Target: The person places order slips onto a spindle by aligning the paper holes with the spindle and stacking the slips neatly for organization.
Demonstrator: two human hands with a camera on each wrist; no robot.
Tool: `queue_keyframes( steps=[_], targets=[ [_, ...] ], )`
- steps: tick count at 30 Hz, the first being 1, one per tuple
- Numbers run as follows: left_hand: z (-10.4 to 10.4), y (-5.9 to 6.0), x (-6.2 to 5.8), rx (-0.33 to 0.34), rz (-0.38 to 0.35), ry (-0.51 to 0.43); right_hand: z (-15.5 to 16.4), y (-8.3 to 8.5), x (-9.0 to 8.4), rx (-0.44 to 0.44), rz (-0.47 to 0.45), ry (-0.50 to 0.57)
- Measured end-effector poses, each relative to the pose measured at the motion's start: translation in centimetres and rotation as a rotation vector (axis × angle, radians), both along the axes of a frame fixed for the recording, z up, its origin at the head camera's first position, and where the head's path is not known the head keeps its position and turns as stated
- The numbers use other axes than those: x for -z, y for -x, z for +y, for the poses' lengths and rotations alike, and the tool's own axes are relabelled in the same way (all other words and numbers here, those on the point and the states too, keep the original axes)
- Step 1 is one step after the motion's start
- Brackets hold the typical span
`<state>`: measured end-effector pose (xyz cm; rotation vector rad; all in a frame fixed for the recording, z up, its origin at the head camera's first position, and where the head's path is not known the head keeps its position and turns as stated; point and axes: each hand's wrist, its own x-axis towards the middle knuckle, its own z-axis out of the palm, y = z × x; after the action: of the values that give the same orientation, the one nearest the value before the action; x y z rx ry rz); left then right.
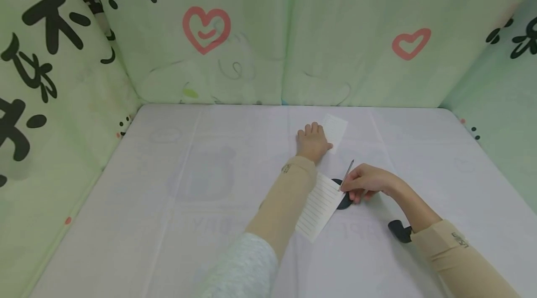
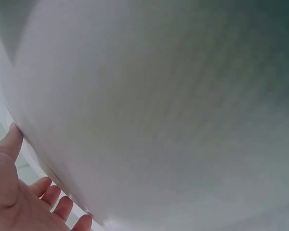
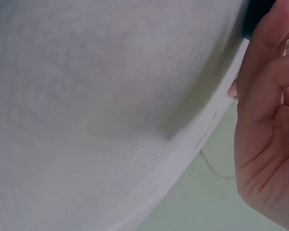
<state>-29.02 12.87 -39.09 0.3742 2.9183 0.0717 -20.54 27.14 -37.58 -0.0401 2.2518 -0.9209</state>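
While the lined paper [image 1: 320, 207] lies flat on the white table [image 1: 168, 223], we press it down with our left hand [image 1: 312, 142], fingers straight and spread flat over its far part, so that the strip runs from near the middle of the table back toward us, passing under the left forearm. Its far end [image 1: 335, 131] shows as a small white corner just beside the left fingers, and its near end, ruled with fine lines, sticks out on the right of the beige sleeve [image 1: 285, 195].

Our right hand [image 1: 365, 186] curls its fingers round the black handles of the scissors [image 1: 346, 181], whose thin blades point up and away, touching the right edge of the paper (we cannot tell whether the blades are parted). A dark loop of the handle rests on the table under that hand.

From the left wrist view we see straight fingers [image 2: 53, 197] against a pale blurred surface; from the right wrist view, bent fingers [image 3: 265, 62] gripping something black at the top edge.

Around the table stand pale green cloth walls [image 1: 260, 32] printed with red hearts [image 1: 206, 28] and black characters.
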Motion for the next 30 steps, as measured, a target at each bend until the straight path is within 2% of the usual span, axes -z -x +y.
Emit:
queue_keyframes(
  steps=[5, 11, 15, 19, 22, 30],
  targets=[
    [0.1, 0.2, -0.3, -0.041, -0.048, -0.023, -0.1, -0.1, -0.1, 0.003, 0.002, 0.001],
    [0.3, 0.9, -0.1, -0.084, -0.100, -0.088, -0.2, -0.1, -0.2, -0.001, 0.004, 0.004],
    [0.1, 1.2, 0.1, -0.088, -0.123, -0.129, 0.0, -0.1, -0.2, -0.014, -0.001, 0.025],
    [-0.1, 1.3, 0.3, -0.071, -0.112, -0.131, 0.1, -0.1, -0.2, -0.040, 0.000, 0.047],
    [-0.2, 1.1, 0.3, -0.061, -0.090, -0.126, 0.1, -0.1, -0.1, -0.025, 0.002, 0.041],
    [-0.5, 0.8, 0.1, -0.088, -0.051, -0.095, -0.1, -0.2, -0.2, -0.002, 0.008, 0.016]
  ],
)
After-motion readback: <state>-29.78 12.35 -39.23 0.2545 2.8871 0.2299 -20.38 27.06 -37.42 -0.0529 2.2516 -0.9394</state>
